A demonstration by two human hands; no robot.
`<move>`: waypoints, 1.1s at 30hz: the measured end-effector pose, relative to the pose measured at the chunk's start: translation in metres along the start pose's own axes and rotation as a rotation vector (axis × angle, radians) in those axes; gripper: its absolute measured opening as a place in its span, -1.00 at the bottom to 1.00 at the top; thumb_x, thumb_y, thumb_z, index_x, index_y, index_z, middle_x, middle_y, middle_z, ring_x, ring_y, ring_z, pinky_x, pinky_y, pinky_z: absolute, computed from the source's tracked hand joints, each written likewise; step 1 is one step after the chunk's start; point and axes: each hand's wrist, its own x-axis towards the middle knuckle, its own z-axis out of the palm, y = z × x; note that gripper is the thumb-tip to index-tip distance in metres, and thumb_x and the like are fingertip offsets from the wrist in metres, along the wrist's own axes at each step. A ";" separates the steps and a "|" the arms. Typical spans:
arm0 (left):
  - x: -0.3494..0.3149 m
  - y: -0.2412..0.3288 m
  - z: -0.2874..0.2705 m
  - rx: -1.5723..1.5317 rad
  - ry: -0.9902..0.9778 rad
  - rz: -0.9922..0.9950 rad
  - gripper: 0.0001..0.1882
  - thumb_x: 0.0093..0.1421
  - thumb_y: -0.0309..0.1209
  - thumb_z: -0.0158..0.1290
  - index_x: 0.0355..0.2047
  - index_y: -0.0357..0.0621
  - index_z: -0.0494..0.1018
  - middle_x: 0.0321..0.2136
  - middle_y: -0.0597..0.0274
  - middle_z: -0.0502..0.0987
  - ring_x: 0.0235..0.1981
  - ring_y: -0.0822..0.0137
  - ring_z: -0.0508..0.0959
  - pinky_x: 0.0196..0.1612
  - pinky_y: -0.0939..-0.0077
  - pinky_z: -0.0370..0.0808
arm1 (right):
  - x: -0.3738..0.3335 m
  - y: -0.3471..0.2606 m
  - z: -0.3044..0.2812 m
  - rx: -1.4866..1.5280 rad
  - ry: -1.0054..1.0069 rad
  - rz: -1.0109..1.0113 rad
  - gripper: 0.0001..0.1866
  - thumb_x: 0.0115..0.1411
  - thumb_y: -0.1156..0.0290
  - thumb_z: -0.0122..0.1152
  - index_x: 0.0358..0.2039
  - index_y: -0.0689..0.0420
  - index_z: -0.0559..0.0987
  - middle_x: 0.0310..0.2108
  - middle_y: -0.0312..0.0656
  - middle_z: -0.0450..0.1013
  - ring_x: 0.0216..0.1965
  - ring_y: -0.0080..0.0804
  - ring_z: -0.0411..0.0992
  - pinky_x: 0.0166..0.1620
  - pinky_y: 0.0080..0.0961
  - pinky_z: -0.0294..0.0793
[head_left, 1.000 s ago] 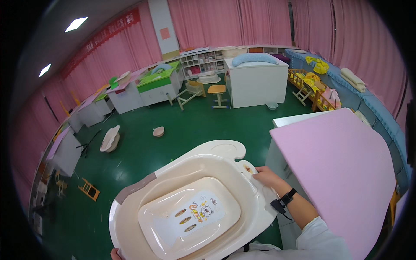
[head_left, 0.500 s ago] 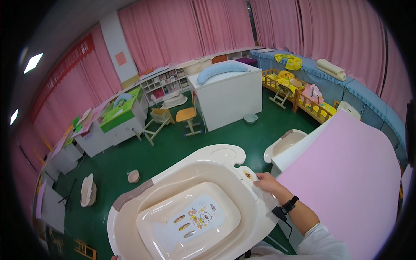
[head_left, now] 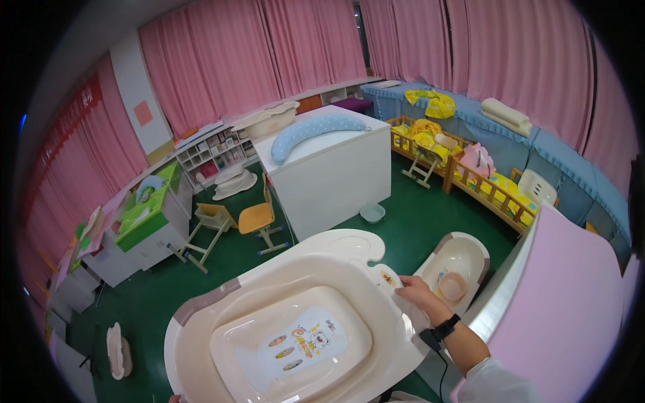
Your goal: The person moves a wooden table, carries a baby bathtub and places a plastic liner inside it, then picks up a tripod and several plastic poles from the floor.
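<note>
A large cream baby bathtub [head_left: 195,356] fills the lower middle of the view, carried level in front of me. Its floor bears a pale bear-patterned sticker [head_left: 295,346], and brown patches sit on the rim. My right hand [head_left: 418,295] is closed around the tub's right end, thumb on top near a small round decal. Of my left hand [head_left: 175,399] just a fingertip shows at the lower edge, hooked over the tub's left rim; the rest is hidden. A dark band with a cable circles my right wrist.
Ahead stands a white cabinet [head_left: 329,181] with a blue dotted crescent pillow [head_left: 316,134] on top. To its left are a wooden chair [head_left: 256,218] and a folding chair [head_left: 213,218]. Another tub [head_left: 470,255] holding a pink basin [head_left: 452,286] lies beside the pink-topped table [head_left: 571,289].
My view has swung and moved forward with the tub. The white cabinet and chairs appear nearer; the floor tub on the right shows more fully, with its basin. Both hands keep their hold.
</note>
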 end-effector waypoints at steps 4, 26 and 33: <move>0.085 0.018 0.107 -0.648 -0.164 -0.087 -0.63 0.30 -0.24 -0.16 -0.04 -0.28 0.35 -0.03 -0.03 0.38 0.01 0.20 0.38 0.11 0.39 0.31 | 0.086 0.025 -0.023 0.105 0.150 -0.027 -0.59 -0.03 0.37 0.20 -0.10 0.09 0.58 -0.32 -0.22 0.56 -0.35 -0.50 0.47 -0.19 -0.55 0.42; 0.362 0.314 0.867 -0.609 -0.992 -0.198 -0.77 -0.08 -0.41 -0.04 -0.41 -0.27 0.45 -0.46 0.20 0.48 -0.38 0.29 0.47 -0.25 0.44 0.44 | 0.260 0.082 -0.304 0.455 0.985 0.284 -0.62 -0.03 0.60 0.06 -0.14 0.34 0.54 -0.32 -0.18 0.51 -0.32 -0.42 0.44 -0.20 -0.54 0.40; 0.281 0.481 1.099 -0.554 -1.406 -0.087 -0.77 0.02 -0.42 -0.06 -0.35 -0.27 0.48 -0.40 0.19 0.52 -0.37 0.33 0.52 -0.25 0.47 0.48 | 0.261 0.084 -0.428 0.504 1.137 0.295 -0.60 -0.02 0.59 -0.04 -0.11 0.32 0.51 -0.25 -0.10 0.51 -0.28 -0.36 0.49 -0.18 -0.47 0.45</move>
